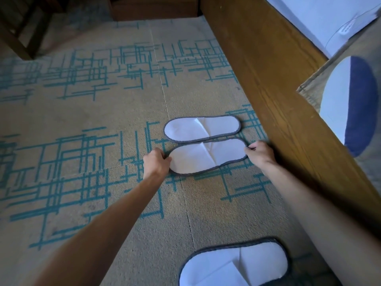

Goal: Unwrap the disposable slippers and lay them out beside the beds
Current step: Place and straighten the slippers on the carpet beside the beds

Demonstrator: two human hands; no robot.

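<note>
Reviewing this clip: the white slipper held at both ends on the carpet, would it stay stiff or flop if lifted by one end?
The near slipper lies thin and flat with a fold crease, so it would probably droop. It looks light for its size. Each of the left hand and right hand grips an end, which suggests it needs guiding; the carpet likely resists sliding.

Two bare forearms, sleeveless to the frame's edge; left hand and right hand ungloved, ringless
</note>
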